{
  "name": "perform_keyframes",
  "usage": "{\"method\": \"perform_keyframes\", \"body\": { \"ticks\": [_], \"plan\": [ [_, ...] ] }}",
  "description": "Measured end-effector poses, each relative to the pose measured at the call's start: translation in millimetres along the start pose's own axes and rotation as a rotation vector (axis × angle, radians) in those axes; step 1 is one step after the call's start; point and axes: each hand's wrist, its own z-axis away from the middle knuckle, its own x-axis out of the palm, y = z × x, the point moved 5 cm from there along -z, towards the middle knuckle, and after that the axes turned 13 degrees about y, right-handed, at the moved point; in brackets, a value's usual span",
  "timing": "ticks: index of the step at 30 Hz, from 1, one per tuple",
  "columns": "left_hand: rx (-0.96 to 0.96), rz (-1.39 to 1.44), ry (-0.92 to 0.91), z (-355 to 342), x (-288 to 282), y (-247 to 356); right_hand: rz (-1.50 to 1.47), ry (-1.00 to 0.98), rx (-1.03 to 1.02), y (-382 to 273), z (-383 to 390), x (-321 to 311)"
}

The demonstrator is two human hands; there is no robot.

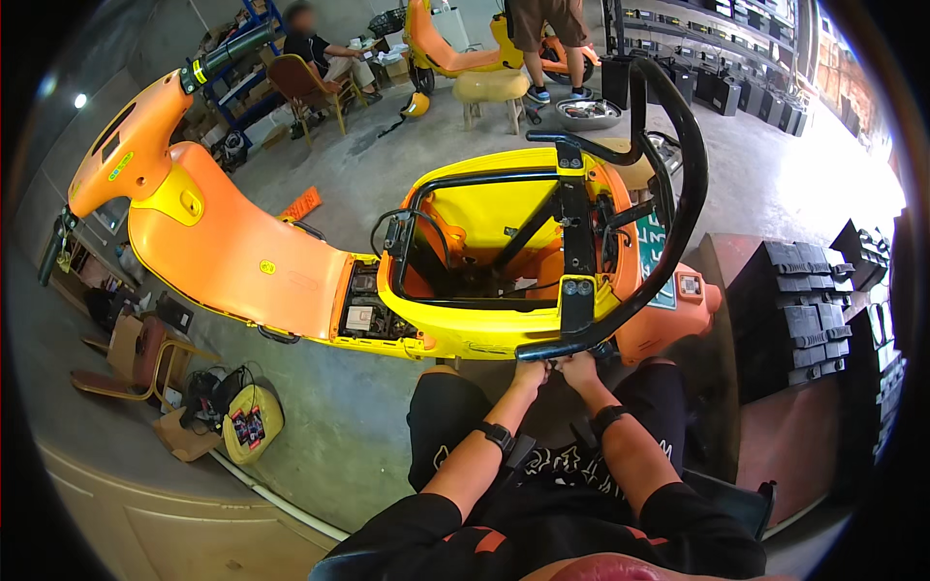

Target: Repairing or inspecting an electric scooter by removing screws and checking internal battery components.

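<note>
An orange and yellow electric scooter point(247, 247) stands across in front of me, its seat off and its inner bay point(475, 261) exposed. My left hand point(531, 372) and my right hand point(578, 368) meet low at its near rear side, just under the black tubular rail point(572, 344). Both look closed, fingertips toward each other. Something small and dark shows between them, too hidden to name. The scooter's body and rail cover part of the fingers. Left of the bay, an uncovered floor compartment point(363, 315) shows wiring and a pale box.
Black battery cases point(790, 310) are stacked at right. A yellow stool point(254, 423) holding parts and a chair point(126, 358) stand at left. Farther back are a metal tray point(588, 114), a padded stool point(492, 89), another scooter point(455, 39), a seated person point(315, 48) and a standing person point(552, 29).
</note>
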Motion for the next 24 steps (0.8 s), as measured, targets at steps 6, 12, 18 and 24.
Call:
{"method": "perform_keyframes", "body": {
  "ticks": [6,12,18,24],
  "plan": [
    [0.059,-0.071,0.048,0.7,0.4,5.0,0.019,0.032,-0.038,5.8,-3.7,1.9],
    [0.001,-0.063,0.007,-1.6,-0.1,0.3,0.062,0.002,-0.036,-11.7,4.1,-7.1],
    [-0.034,-0.092,0.002,-0.2,1.5,-1.5,0.017,-0.009,0.0,-0.7,-0.9,0.1],
    [-0.022,-0.078,-0.01,-3.5,-3.3,-0.7,-0.038,-0.013,0.049,-12.5,3.9,-0.2]
  ]
}}
